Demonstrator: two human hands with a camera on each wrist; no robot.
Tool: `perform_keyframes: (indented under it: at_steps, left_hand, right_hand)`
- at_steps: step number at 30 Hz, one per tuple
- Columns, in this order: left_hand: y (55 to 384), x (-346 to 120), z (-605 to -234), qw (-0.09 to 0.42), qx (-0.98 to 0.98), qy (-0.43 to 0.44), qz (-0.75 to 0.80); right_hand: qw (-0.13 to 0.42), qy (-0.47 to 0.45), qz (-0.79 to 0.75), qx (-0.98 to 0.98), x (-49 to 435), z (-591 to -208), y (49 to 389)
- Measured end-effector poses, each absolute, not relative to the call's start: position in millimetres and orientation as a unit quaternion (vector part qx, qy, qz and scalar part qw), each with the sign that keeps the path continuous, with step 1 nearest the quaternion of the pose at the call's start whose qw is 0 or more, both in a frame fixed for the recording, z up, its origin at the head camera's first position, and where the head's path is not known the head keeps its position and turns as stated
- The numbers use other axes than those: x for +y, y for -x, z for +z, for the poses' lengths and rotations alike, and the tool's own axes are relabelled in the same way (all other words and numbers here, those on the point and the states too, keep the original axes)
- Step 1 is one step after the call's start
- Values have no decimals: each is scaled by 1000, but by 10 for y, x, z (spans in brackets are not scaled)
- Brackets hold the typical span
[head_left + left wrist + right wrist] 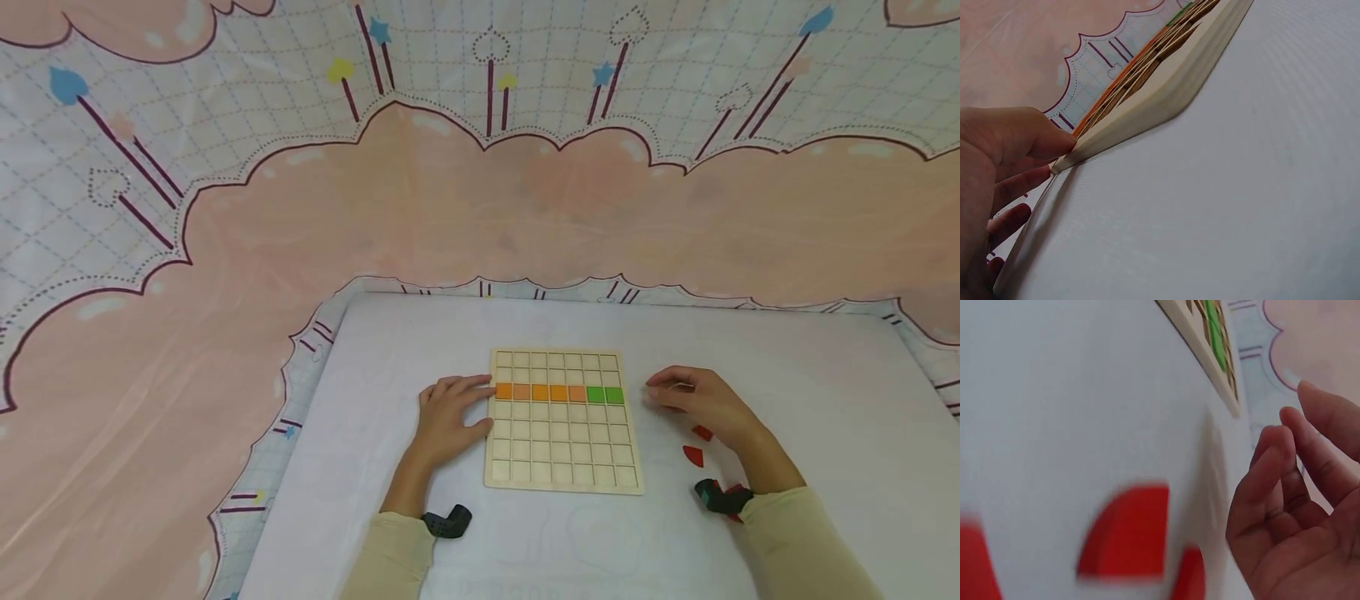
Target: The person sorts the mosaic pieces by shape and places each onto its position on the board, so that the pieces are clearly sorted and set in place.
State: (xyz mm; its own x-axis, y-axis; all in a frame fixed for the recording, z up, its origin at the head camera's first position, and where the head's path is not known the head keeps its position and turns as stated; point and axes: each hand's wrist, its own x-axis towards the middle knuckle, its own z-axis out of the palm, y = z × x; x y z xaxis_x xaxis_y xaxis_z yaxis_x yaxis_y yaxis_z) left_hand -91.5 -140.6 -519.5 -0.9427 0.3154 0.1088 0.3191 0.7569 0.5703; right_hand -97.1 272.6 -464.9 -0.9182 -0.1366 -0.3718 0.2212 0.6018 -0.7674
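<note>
A pale wooden grid board [564, 454] lies on the white table. One row across it holds orange tiles [541, 392] and two green tiles [604, 395]. My left hand [450, 421] rests at the board's left edge, its thumb and fingers spread and touching the rim. To the right of the board my right hand [705, 404] is held apart from it, fingers loosely bent; in the right wrist view nothing shows between the fingertips [1272, 437]. Red pieces lie below that hand, among them a quarter-circle piece [1129, 531].
Several red pieces [693, 456] are scattered on the table near the right wrist, some partly hidden by the black wrist camera [723, 497]. A patterned cloth [525, 225] with candle drawings covers the area behind the table [420, 325].
</note>
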Motion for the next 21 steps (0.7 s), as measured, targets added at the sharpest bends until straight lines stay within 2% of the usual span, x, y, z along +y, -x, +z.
perform_keyframes:
  at_steps: [7,21]
  left_hand:
    - [913,-1408,-5175,0,-934,170,-316]
    - [909,-1393,-5174,-3,-938,165,-305]
  right_hand:
    - [169,-3,-363,916,3051,-4524,814]
    - [212,52,-302,928,3416,-4614,638]
